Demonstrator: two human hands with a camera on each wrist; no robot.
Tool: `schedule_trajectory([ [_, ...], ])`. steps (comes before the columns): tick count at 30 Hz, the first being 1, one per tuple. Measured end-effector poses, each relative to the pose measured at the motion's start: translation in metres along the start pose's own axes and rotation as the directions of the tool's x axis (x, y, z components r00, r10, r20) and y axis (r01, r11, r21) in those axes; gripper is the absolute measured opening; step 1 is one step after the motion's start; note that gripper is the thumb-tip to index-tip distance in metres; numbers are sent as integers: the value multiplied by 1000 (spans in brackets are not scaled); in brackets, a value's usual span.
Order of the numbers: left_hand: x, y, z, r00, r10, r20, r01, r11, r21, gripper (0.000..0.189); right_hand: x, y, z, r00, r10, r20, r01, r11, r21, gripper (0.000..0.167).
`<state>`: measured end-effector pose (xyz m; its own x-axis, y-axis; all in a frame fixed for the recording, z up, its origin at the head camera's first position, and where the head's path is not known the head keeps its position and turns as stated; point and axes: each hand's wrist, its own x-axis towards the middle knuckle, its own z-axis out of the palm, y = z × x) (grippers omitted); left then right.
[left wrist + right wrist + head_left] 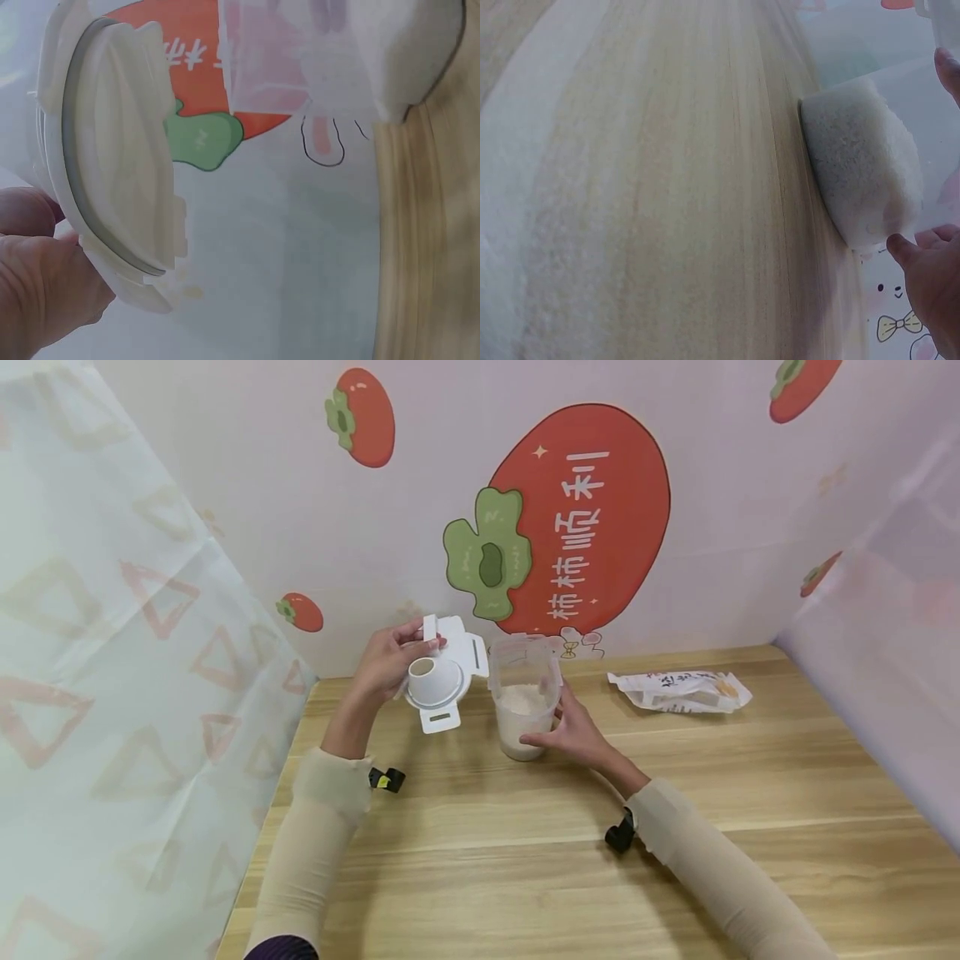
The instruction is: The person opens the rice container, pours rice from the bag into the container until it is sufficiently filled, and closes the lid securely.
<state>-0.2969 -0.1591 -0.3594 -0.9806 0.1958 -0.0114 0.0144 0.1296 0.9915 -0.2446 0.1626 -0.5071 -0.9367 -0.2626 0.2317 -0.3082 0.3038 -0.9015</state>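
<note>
My left hand [386, 660] grips a white plastic lid [453, 635] by its edge, above the table and left of the container. The lid has a raised round spout and side clips; in the left wrist view a grey seal runs round the lid [124, 150]. On the table stands a clear plastic container [517, 727], partly filled with white rice [855, 150]. From the right side my right hand [573, 735] holds the container, thumb on its near wall. The right wrist view catches only part of that hand [934, 285]. Lid and container are apart.
A crumpled white plastic bag [678, 691] with printing lies to the right, near the back of the wooden table [510, 860]. A patterned cloth [420, 543] hangs close behind the container, and more cloth [127, 652] bounds the left side.
</note>
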Motion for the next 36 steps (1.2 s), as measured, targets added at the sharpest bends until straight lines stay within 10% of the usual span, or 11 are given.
schedule_trajectory([
  [36, 28, 8, 98, 992, 42, 117, -29, 994, -104, 54, -7, -33, -1, 1000, 1, 17, -2, 997, 73, 115],
])
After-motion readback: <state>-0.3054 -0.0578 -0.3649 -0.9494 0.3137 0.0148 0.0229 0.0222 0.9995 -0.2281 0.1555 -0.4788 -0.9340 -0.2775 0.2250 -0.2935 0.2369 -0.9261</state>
